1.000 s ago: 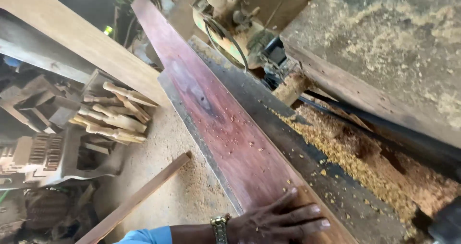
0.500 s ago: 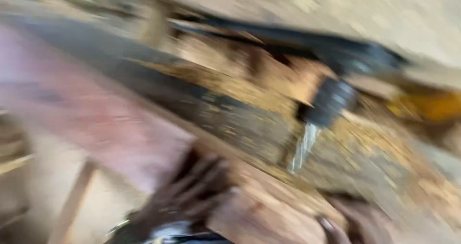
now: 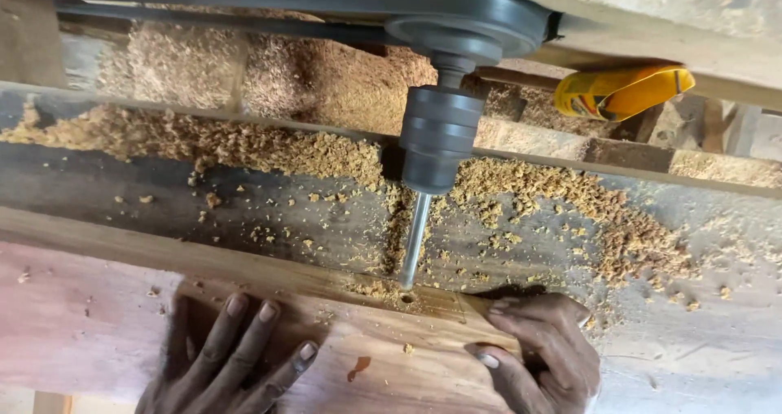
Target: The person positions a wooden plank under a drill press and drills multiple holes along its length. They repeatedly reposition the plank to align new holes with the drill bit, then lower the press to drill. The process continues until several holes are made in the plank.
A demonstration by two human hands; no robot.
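Observation:
A long reddish-brown wooden plank lies across a dark metal machine table. My left hand rests flat on top of the plank, fingers spread. My right hand grips the plank's right end, fingers wrapped over its top and edge. A horizontal drill bit sticks out of a dark chuck and its tip meets the plank's far edge at a small hole between my hands. Fresh chips lie around the hole.
Heaps of sawdust and wood chips cover the table behind the plank. A dark pulley with a belt sits above the chuck. A yellow object lies at the upper right. Rough timber frames the machine.
The view swung from along the plank to the drill station. My left hand stays on the plank and my right hand has come into view gripping its end.

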